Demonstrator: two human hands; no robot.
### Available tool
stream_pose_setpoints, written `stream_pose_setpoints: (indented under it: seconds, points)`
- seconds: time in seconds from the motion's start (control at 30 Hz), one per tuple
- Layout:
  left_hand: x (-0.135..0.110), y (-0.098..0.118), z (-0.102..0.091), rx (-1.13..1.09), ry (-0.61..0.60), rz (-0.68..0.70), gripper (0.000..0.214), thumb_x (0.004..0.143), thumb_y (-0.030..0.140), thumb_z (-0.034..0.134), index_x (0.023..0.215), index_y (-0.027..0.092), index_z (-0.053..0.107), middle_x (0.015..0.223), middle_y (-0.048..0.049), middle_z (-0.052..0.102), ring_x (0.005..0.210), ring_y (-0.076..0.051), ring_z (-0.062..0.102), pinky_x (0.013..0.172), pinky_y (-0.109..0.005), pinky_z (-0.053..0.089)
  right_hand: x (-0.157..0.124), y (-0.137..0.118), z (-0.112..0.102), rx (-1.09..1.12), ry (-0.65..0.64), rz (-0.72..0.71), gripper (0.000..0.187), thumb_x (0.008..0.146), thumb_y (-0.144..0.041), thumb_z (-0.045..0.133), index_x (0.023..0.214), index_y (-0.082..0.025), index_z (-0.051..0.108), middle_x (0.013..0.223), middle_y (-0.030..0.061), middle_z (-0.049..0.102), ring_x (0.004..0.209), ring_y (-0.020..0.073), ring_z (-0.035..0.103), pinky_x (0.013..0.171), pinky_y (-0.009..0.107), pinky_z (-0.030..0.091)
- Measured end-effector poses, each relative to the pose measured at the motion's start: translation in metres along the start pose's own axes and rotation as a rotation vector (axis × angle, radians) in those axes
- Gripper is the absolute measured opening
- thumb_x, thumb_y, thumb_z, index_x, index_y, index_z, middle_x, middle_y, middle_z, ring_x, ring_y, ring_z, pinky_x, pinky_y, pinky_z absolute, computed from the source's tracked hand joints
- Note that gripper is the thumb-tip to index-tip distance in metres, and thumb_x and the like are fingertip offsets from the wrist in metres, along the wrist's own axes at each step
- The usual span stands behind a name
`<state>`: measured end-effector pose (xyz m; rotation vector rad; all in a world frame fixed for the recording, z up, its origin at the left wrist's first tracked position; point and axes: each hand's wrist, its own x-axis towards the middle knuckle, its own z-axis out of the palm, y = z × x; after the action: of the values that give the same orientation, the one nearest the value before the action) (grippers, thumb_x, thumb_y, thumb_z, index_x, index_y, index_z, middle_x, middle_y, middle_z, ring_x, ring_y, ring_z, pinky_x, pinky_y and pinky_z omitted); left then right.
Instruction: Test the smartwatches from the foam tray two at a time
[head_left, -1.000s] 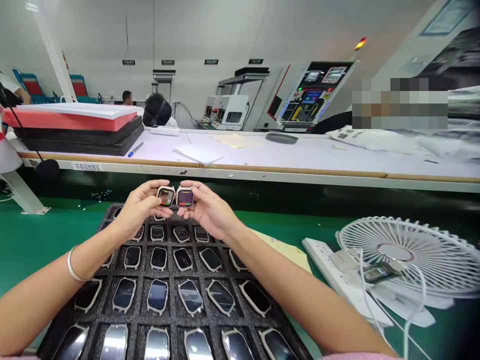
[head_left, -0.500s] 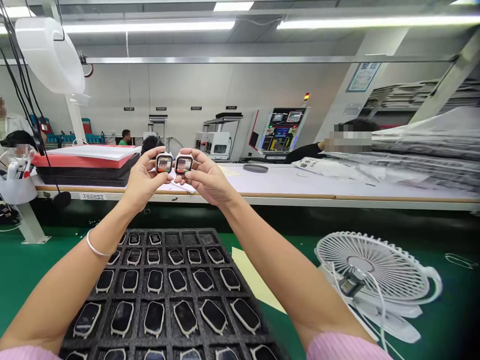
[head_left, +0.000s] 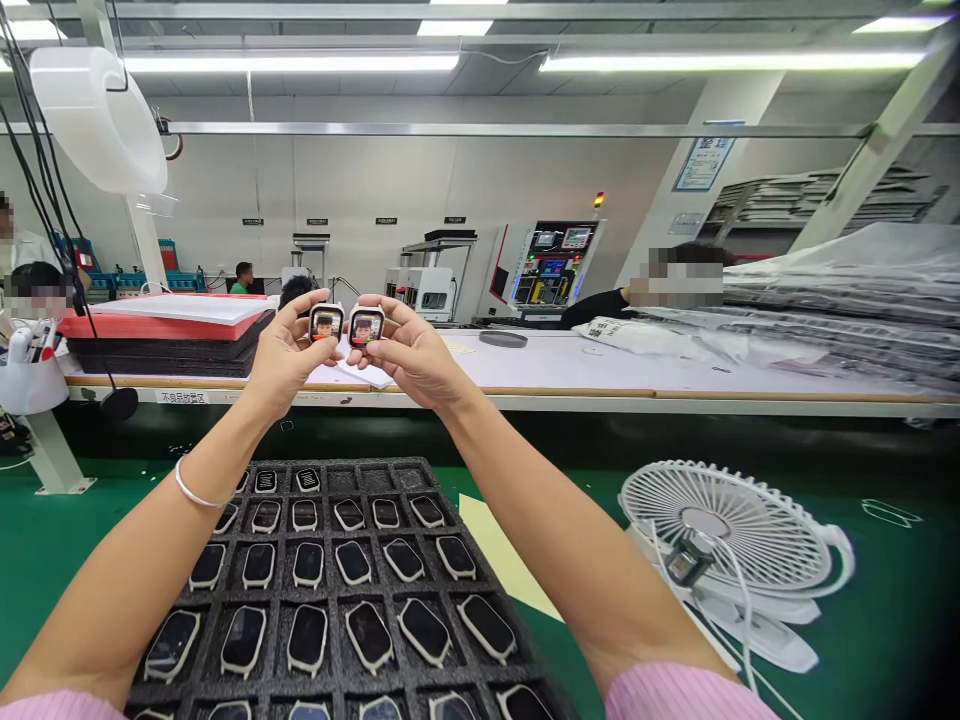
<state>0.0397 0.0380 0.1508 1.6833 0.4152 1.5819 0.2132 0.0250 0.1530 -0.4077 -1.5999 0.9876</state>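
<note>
My left hand (head_left: 283, 355) pinches a small white-framed smartwatch body (head_left: 325, 324) with a lit screen. My right hand (head_left: 414, 352) pinches a second lit watch body (head_left: 366, 326) right beside it. Both are raised at arm's length, screens facing me, almost touching. Below my arms lies a black foam tray (head_left: 341, 478) whose pockets hold several dark-screened watch bodies (head_left: 353, 562). A silver bangle (head_left: 193, 493) circles my left wrist.
A white desk fan (head_left: 731, 541) lies on the green mat (head_left: 52, 540) to the right, with a yellow sheet (head_left: 499, 555) by the tray. Behind runs a long white bench (head_left: 600, 370) with stacked foam sheets (head_left: 169, 330). Other people sit beyond it.
My hands rose from just above the tray to arm's length, and my view tilted up. Both screens now show a picture. In the last half second almost nothing moved.
</note>
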Motion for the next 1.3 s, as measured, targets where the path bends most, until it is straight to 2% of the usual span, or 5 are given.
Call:
stream_pose_setpoints:
  seconds: [0.2, 0.43, 0.57, 0.9, 1.3]
  points:
    - [-0.023, -0.01, -0.005, -0.016, -0.014, -0.073, 0.058, 0.065, 0.02, 0.077, 0.12, 0.021, 0.057, 0.084, 0.0012, 0.067, 0.061, -0.01, 0.064, 0.064, -0.025, 0.056, -0.024, 0.017, 0.004, 0.039, -0.01, 0.039, 0.049, 0.072, -0.022, 0.073, 0.116, -0.024, 0.053, 0.088, -0.0022, 0.064, 0.07, 0.0128, 0.066, 0.069, 0.03, 0.054]
    - [-0.085, -0.04, -0.019, 0.023, -0.009, -0.318, 0.057, 0.069, 0.019, 0.074, 0.123, 0.018, 0.055, 0.092, -0.0014, 0.067, 0.066, -0.011, 0.067, 0.069, -0.027, 0.059, -0.074, 0.072, 0.017, 0.128, 0.019, 0.192, 0.048, 0.071, -0.014, 0.067, 0.116, -0.024, 0.054, 0.087, -0.0008, 0.065, 0.071, 0.0138, 0.067, 0.068, 0.031, 0.054]
    - [-0.105, -0.056, -0.022, 0.027, 0.039, -0.391, 0.054, 0.07, 0.021, 0.073, 0.121, 0.018, 0.056, 0.095, -0.0018, 0.067, 0.064, -0.01, 0.067, 0.069, -0.027, 0.059, -0.09, 0.094, 0.022, 0.16, 0.044, 0.25, 0.045, 0.073, -0.016, 0.066, 0.116, -0.023, 0.056, 0.088, -0.0003, 0.065, 0.071, 0.014, 0.067, 0.068, 0.031, 0.054]
    - [-0.113, -0.067, -0.022, 0.076, 0.07, -0.402, 0.043, 0.072, 0.024, 0.074, 0.113, 0.018, 0.061, 0.088, -0.0001, 0.067, 0.057, -0.008, 0.064, 0.057, -0.022, 0.056, -0.099, 0.105, 0.018, 0.207, 0.029, 0.31, 0.033, 0.082, -0.031, 0.068, 0.114, -0.025, 0.058, 0.087, -0.0017, 0.064, 0.068, 0.0131, 0.067, 0.066, 0.03, 0.054]
    - [-0.119, -0.07, -0.023, 0.069, 0.008, -0.41, 0.039, 0.077, 0.021, 0.068, 0.115, 0.019, 0.06, 0.092, -0.0002, 0.067, 0.061, -0.009, 0.068, 0.061, -0.023, 0.059, -0.105, 0.113, 0.018, 0.194, 0.047, 0.292, 0.03, 0.083, -0.027, 0.068, 0.111, -0.023, 0.058, 0.086, -0.002, 0.063, 0.064, 0.0108, 0.066, 0.06, 0.026, 0.052]
